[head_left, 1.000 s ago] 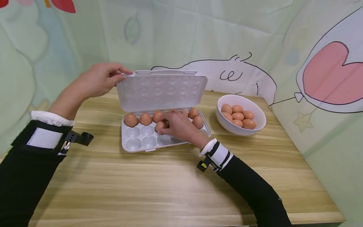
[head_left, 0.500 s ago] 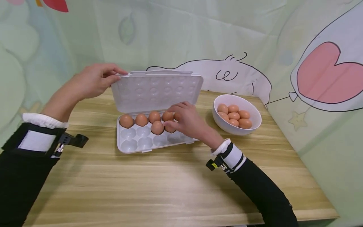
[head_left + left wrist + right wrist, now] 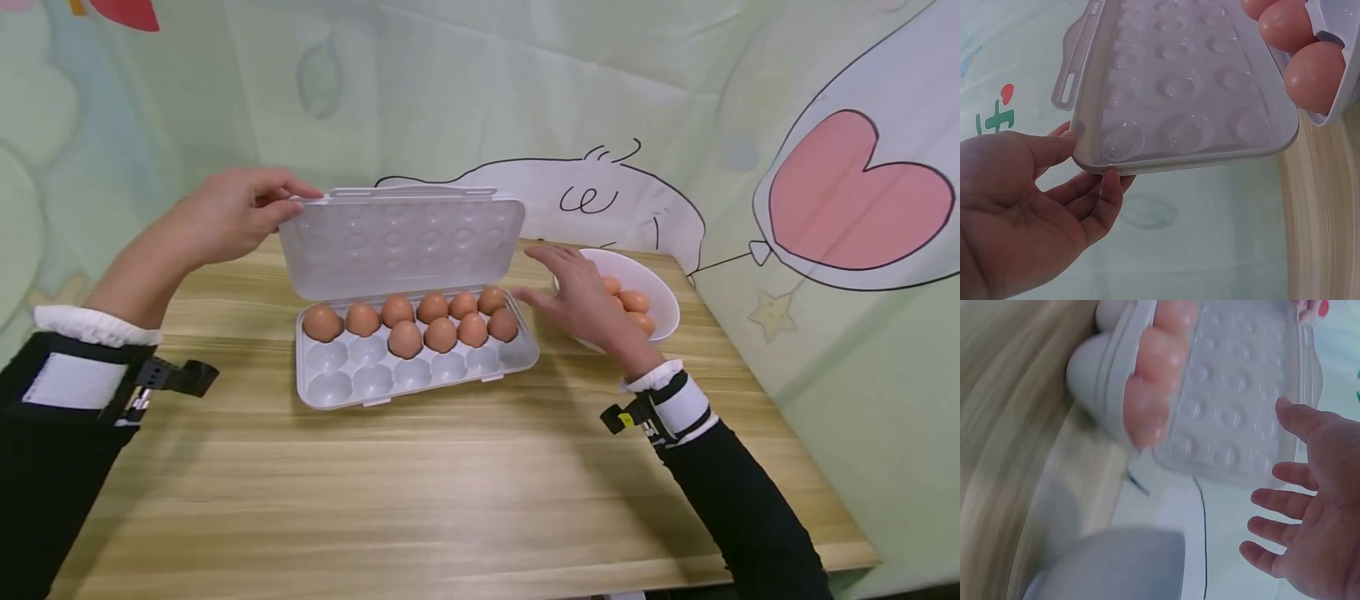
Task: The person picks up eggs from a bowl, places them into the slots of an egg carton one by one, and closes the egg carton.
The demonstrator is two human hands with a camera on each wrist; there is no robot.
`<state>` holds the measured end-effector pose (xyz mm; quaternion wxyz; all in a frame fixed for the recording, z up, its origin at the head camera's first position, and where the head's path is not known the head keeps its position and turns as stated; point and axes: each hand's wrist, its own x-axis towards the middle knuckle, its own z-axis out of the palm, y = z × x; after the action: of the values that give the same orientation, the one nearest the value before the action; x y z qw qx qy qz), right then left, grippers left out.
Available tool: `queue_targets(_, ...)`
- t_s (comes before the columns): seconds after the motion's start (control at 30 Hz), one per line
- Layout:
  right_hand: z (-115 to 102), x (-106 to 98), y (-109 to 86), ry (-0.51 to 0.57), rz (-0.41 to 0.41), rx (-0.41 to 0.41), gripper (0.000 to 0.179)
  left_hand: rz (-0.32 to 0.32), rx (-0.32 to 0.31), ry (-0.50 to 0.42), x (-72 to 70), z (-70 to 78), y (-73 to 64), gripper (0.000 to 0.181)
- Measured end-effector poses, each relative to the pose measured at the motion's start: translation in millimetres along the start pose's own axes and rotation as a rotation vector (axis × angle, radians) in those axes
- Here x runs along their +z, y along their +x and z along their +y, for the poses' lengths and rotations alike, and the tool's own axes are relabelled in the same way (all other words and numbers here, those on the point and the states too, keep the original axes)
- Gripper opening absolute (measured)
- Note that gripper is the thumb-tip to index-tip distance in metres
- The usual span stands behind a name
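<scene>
A white plastic egg box (image 3: 416, 398) lies on the table with its lid (image 3: 405, 242) raised. Brown eggs (image 3: 406, 339) fill its back row and most of the middle row; the front row's cups are bare. My left hand (image 3: 232, 215) pinches the lid's upper left corner between thumb and fingers, seen closely in the left wrist view. My right hand (image 3: 581, 300) holds nothing, its fingers spread. It hovers between the box and a white bowl (image 3: 663, 292), overlapping the bowl's left side. More brown eggs (image 3: 635, 301) lie in the bowl, some hidden behind the hand.
The wooden table (image 3: 420, 500) carries the box and bowl. A pale printed cloth (image 3: 465, 83) hangs behind and along the right side. The table's right edge (image 3: 780, 417) runs along the cloth.
My right hand has let go of an egg in the middle row and moved right to the bowl. The left hand still holds the lid up. The head view has shifted slightly.
</scene>
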<state>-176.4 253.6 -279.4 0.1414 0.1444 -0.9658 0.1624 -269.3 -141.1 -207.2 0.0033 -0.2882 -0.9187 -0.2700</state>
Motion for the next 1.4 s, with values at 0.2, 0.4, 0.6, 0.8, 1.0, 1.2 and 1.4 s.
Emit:
queue_targets(0.2, 27.3, -14.4, -9.1, -0.019, -0.006, 0.060, 0.066, 0.009, 0.002, 0.009, 0.3, 0.3, -0.1, 0.034)
queue_targets(0.4, 55.8, -21.6, -19.6, -0.031, -0.065, 0.142, 0.070, 0.003, 0.000, 0.001, 0.6, 0.2, -0.4, 0.035)
queue_targets(0.6, 81.7, -22.8, -27.3, -0.079, -0.088, 0.212, 0.070, 0.009, 0.003, -0.005, 1.4, 0.5, -0.6, 0.035)
queue_targets(0.8, 100.9, -22.9, -33.9, -0.073, -0.099, 0.286, 0.065, 0.006, -0.006, -0.018, 2.4, 0.1, 0.7, 0.035)
queue_targets(1.0, 109.5, -22.0, -35.1, -0.050, -0.149, 0.355, 0.065, 0.006, -0.015, -0.004, 1.5, -1.4, 0.7, 0.035)
queue_targets(1.2, 114.9, -17.6, -29.5, -0.059, -0.176, 0.357, 0.062, 0.006, -0.018, -0.003, 1.6, -1.3, 1.1, 0.035)
queue_targets(1.4, 115.2, -10.6, -17.2, -0.057, -0.189, 0.312, 0.056, 0.002, -0.015, 0.003, 1.0, -0.9, 1.1, 0.036)
